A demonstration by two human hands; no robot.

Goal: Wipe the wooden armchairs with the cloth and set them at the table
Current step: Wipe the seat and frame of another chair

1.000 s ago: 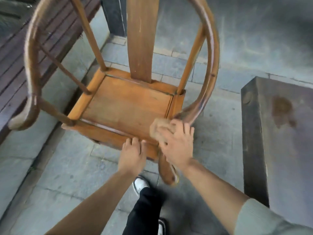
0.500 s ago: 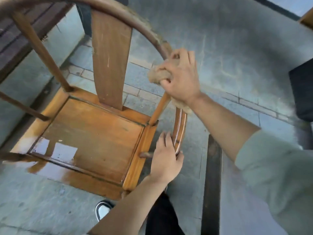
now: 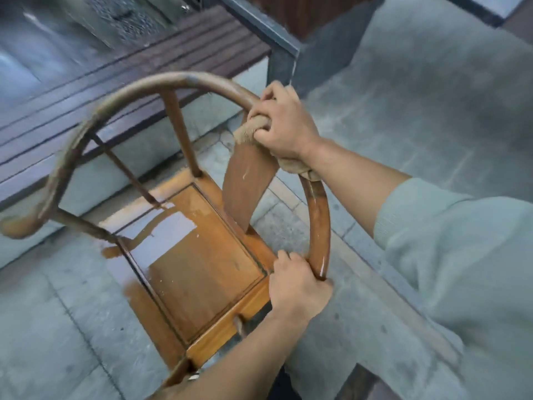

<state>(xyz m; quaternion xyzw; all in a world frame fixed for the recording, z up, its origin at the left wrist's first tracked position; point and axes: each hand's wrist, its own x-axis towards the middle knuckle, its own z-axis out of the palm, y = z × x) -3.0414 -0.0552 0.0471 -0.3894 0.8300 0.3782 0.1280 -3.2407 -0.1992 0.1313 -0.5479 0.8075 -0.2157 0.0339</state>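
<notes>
The wooden armchair (image 3: 184, 255) stands on the stone floor (image 3: 57, 327), with a slatted bench (image 3: 101, 90) beyond its left arm. Its seat gleams wet, so that part looks wiped. At the chair's right arm end, the left hand (image 3: 297, 287) grips the rail tightly. Above it, the right hand (image 3: 285, 125) clamps the cloth (image 3: 252, 129) around the top rail. The rail's left sweep looks dull, likely unwiped; setting at the table remains.
</notes>
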